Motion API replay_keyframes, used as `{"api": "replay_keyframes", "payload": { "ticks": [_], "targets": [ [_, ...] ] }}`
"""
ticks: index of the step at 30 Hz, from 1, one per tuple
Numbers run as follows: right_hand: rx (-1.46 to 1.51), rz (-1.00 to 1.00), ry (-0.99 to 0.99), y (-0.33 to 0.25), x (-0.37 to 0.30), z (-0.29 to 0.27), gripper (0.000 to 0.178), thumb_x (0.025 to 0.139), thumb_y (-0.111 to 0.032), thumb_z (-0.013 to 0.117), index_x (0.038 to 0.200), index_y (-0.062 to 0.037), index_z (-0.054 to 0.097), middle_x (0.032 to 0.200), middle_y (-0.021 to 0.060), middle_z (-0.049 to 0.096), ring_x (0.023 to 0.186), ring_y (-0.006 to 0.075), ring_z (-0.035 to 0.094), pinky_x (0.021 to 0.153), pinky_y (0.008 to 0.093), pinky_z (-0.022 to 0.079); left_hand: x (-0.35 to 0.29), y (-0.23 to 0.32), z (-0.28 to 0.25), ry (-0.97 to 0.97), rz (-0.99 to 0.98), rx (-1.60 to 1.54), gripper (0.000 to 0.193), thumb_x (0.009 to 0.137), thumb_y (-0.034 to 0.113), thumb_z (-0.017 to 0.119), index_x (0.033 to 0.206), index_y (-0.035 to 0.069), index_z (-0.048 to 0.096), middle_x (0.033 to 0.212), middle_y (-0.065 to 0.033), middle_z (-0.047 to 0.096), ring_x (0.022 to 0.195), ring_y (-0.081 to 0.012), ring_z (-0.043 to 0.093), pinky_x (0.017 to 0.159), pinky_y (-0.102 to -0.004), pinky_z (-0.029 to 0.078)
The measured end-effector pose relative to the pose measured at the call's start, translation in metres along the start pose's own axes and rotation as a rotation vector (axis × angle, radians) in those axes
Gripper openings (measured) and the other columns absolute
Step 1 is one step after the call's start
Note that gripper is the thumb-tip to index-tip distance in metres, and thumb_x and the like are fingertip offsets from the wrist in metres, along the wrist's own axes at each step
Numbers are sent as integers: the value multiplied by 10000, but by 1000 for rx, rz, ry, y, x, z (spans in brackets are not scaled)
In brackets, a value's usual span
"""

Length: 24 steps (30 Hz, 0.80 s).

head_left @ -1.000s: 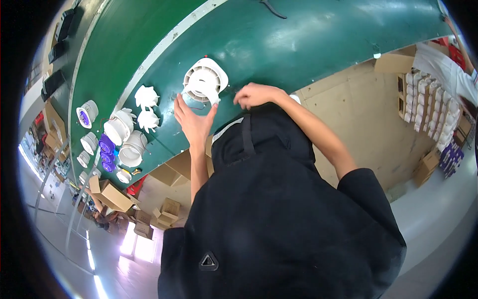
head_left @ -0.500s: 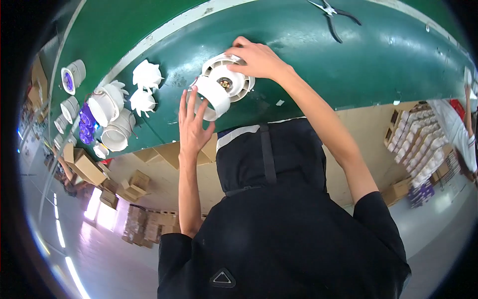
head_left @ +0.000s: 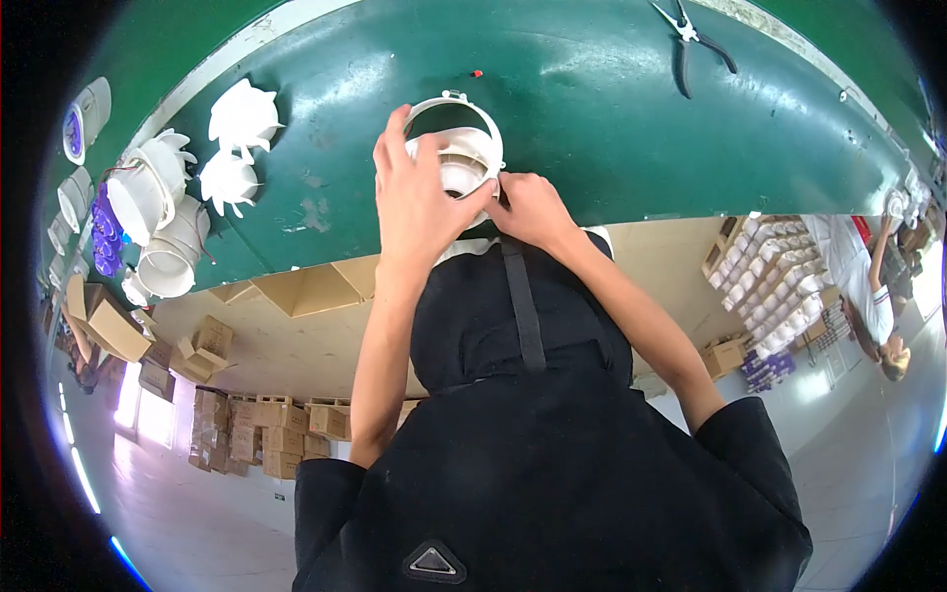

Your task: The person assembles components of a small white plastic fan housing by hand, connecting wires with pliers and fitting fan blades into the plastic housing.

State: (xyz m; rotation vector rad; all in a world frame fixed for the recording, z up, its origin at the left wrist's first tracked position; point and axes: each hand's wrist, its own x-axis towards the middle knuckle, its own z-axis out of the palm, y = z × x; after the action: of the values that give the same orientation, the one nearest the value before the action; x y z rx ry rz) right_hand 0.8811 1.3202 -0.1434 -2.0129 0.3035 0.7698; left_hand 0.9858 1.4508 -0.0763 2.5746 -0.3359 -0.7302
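Blk top point(head_left: 582, 483) – short slvs point(head_left: 755, 449), silver-edged tri. badge point(head_left: 432, 562)

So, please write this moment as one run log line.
left hand: holds white round housing | right hand: at housing's right edge, grip unclear | green bench: pliers, white finned rotors

Pliers point(head_left: 688, 36) lie on the green table point(head_left: 592, 128); cardboard boxes point(head_left: 284, 440) stand stacked lower left.

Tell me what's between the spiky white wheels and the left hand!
In the head view, green tabletop with pale scuffs lies between those wheels and the left hand.
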Motion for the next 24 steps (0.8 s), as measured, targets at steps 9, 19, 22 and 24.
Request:
{"api": "replay_keyframes", "payload": {
  "ticks": [9,19,22,24],
  "targets": [
    [74,-25,403,-11,1,-40,231,736,-131,640,641,44,523,590,144,556,483,208,570,473,309,453,-34,-94,-60,262,-150,-1497,794,684,466,622,1312,59,356,1405,-215,270,1281,-387,302,1031,-519,328],
    [239,-83,570,-25,-3,-51,115,737,-61,620,724,42,571,601,104,582,488,148,585,466,256,473,-66,-98,-54,263,-256,-1532,750,687,502,646,1250,85,378,1376,-200,278,1257,-374,319,1046,-515,307],
    [240,-51,547,-25,-4,-51,95,742,-50,609,756,42,589,612,102,595,496,149,594,478,254,484,-62,-88,-51,258,-233,-1520,762,670,483,673,1250,90,373,1367,-186,284,1239,-347,340,1033,-500,337],
    [224,-54,561,-22,-5,-48,91,748,-47,599,761,43,593,607,101,596,494,148,592,476,255,482,-61,-84,-53,234,-228,-1510,765,668,473,683,1252,91,369,1366,-183,281,1248,-342,334,1030,-494,344]
  ]
}}
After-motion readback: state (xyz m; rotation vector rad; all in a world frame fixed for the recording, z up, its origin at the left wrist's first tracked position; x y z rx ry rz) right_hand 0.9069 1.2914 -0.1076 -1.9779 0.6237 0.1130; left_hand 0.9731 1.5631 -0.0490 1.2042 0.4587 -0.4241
